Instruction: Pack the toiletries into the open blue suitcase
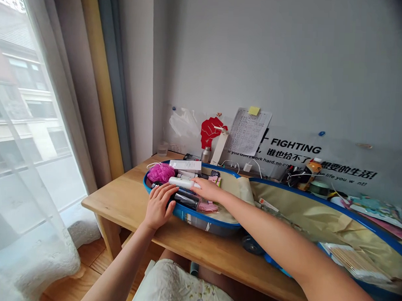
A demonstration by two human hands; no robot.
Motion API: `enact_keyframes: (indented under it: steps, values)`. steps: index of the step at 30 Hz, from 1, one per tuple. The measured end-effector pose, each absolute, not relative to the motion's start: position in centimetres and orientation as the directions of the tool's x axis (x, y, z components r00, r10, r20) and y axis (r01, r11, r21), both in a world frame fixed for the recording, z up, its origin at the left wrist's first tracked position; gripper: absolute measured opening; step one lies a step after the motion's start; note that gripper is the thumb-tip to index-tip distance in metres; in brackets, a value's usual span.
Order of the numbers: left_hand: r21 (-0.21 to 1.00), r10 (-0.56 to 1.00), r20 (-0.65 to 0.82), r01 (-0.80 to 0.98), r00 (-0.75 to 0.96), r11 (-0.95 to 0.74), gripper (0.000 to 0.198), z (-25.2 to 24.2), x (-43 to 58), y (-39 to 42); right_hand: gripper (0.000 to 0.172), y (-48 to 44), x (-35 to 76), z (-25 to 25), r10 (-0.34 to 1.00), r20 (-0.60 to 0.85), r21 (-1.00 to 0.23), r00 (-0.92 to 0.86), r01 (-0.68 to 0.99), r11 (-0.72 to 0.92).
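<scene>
- In the head view, an open case with blue rim (201, 217) lies on the desk (115, 194); it has two sections side by side.
- The right hand (206, 189) grasps a white bottle (182, 182), which is above the left section, among other articles; the left hand (160, 205) lies over the near rim, beside a black bottle (187, 198); whether it grips something, I cannot tell.
- What appears done: the left section already carries a purple bath puff (162, 172), a white box (186, 165) and the black bottle; cotton swabs (354, 260) are in the right section.
- What appears left: the white bottle is not yet released; bare lining (231, 180) shows in both sections; I judge the work as midway.
</scene>
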State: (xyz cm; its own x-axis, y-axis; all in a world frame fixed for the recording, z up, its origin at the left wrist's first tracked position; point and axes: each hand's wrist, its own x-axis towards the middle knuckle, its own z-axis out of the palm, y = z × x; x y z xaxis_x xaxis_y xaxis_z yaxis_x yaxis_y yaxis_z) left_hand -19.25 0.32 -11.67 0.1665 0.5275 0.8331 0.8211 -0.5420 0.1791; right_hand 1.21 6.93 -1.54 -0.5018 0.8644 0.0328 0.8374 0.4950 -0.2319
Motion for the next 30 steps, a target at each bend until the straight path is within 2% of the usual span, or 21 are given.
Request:
enact_keyframes:
  steps: [16,23,30]
  values:
    - [0.152,0.494,0.851,0.817,0.178,-0.556,0.039,-11.5,-19.2,0.2,0.062,7.9,2.2,-2.7,0.889,0.012,-0.235,-0.458,0.862,0.448]
    - [0.15,0.505,0.845,0.825,0.179,-0.544,0.041,-11.6,-19.2,0.3,0.053,8.0,1.9,-2.7,0.905,0.073,-0.242,-0.419,0.873,0.424]
    - [0.155,0.5,0.848,0.82,0.175,-0.551,0.04,-11.6,-19.2,0.3,0.055,8.2,2.5,-1.7,0.901,0.11,-0.253,-0.419,0.865,0.433]
